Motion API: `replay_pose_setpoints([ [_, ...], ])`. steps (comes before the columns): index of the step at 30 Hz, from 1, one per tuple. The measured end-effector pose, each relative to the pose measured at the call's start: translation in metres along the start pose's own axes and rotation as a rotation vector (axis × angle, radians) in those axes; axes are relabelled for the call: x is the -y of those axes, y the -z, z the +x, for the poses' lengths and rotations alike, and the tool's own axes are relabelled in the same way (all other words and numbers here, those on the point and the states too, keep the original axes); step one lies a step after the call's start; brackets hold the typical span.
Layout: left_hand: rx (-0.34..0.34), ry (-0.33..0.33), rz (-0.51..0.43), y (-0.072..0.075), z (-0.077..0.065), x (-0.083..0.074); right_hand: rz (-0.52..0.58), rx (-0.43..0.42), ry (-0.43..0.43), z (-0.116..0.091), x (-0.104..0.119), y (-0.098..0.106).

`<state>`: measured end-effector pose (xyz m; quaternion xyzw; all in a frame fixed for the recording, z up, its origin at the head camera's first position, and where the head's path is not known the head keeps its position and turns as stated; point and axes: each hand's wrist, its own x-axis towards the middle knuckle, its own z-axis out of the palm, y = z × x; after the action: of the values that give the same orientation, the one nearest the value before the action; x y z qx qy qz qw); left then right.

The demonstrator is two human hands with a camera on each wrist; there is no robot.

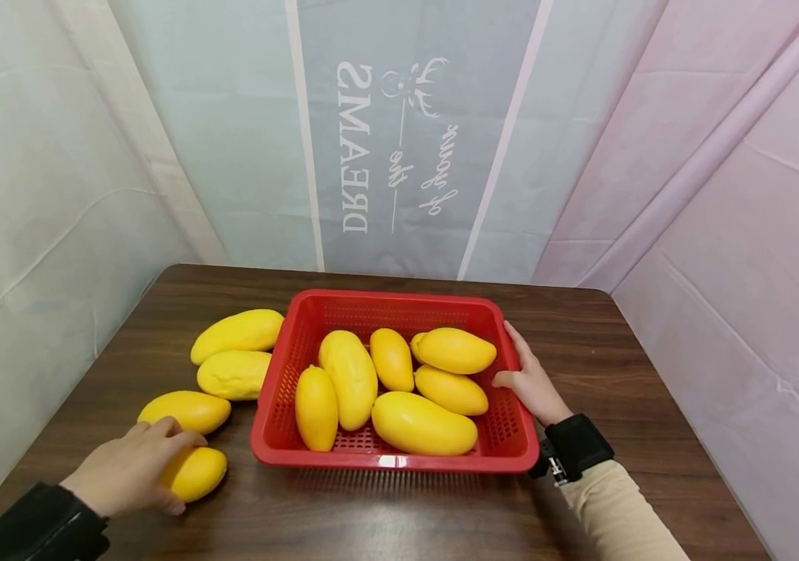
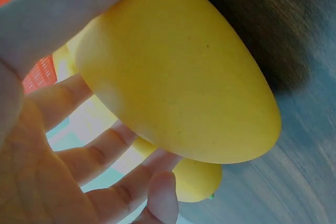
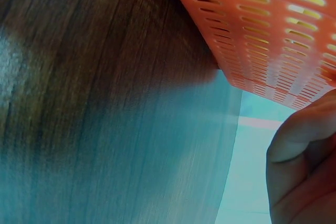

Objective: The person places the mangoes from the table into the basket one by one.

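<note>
At the lower left of the head view, my left hand (image 1: 126,465) grips a yellow mango (image 1: 202,472) on or just above the table. In the left wrist view this mango (image 2: 184,77) lies between the thumb and the bent fingers (image 2: 100,156). My right hand (image 1: 538,389) holds the right side of a red plastic basket (image 1: 315,456), thumb over the rim and the other fingers outside. Several mangoes (image 1: 424,425) of different sizes lie inside the basket. From the right wrist, the slotted basket wall (image 3: 257,40) appears above the curled fingers (image 3: 299,145).
Left of the basket lie two long mangoes (image 1: 238,336) near its wall, and another mango (image 1: 185,411) just beyond my left hand. The dark wooden table (image 1: 624,358) extends around the basket. Pale printed cloth (image 1: 392,140) hangs behind and at both sides.
</note>
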<state>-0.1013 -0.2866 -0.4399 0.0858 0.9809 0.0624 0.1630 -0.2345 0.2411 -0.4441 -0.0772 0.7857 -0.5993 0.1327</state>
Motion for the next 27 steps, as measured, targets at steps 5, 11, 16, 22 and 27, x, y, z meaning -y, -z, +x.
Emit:
replay_pose_setpoints([
  [5, 0.013, -0.002, 0.009, 0.002, 0.0, -0.001, 0.009, -0.002, -0.005, 0.001, 0.0, 0.0],
  [11, 0.06, 0.019, -0.024, 0.012, -0.004, -0.002, 0.005, -0.002, -0.001, 0.0, 0.0, -0.001],
  [16, 0.102, 0.045, -0.06, 0.027, -0.009, -0.001, 0.001, -0.001, 0.004, 0.0, 0.001, -0.002],
  [22, 0.014, -0.001, -0.031, 0.046, -0.011, -0.004, 0.007, 0.001, 0.005, 0.001, 0.0, 0.0],
  [27, 0.004, 0.017, -0.042, 0.054, -0.01, -0.007, 0.01, 0.001, 0.004, 0.001, 0.0, -0.001],
])
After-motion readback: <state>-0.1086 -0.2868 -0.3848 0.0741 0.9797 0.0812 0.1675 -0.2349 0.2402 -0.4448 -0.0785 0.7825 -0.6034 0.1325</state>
